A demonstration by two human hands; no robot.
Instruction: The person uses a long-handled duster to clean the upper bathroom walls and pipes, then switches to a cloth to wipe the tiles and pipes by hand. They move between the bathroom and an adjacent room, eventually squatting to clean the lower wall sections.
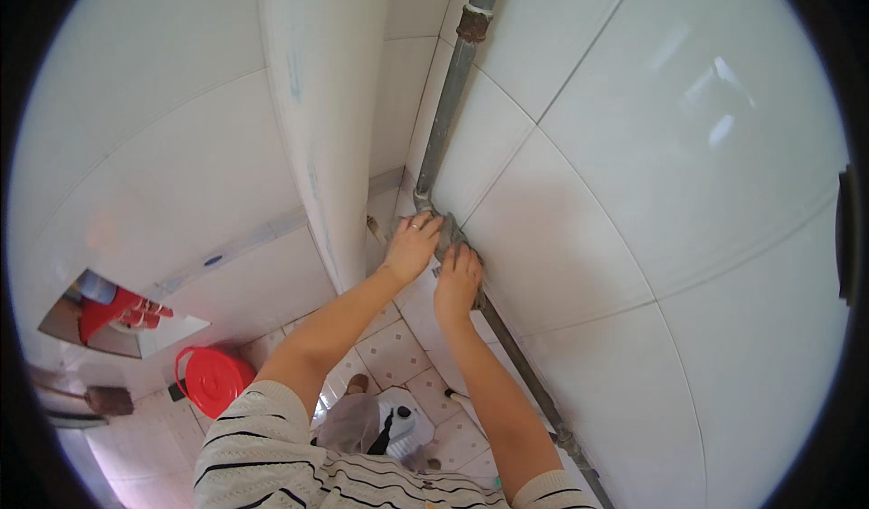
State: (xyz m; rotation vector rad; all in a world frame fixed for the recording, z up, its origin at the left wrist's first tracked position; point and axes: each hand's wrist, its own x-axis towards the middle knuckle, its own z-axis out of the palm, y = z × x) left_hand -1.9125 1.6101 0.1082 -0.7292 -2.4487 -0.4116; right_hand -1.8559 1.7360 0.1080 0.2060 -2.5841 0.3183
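A grey cloth [449, 232] lies bunched over a metal pipe where it bends along the tiled wall. My left hand [412, 248], with a ring on one finger, presses on the cloth close to the elbow of the upright pipe [445, 112]. Just lower and to the right, my right hand [458, 279] grips the same cloth around the sloping pipe run [519, 356]. The cloth and the hands hide the stretch of pipe beneath them.
A thick white pipe [333, 122] rises left of my hands. A red bucket [216, 381] stands on the floor near a wall niche [180, 329] holding red items. Below me is a squat toilet [411, 427] on floor tiles [394, 353]. A rusty coupling [473, 26] joins the upright pipe.
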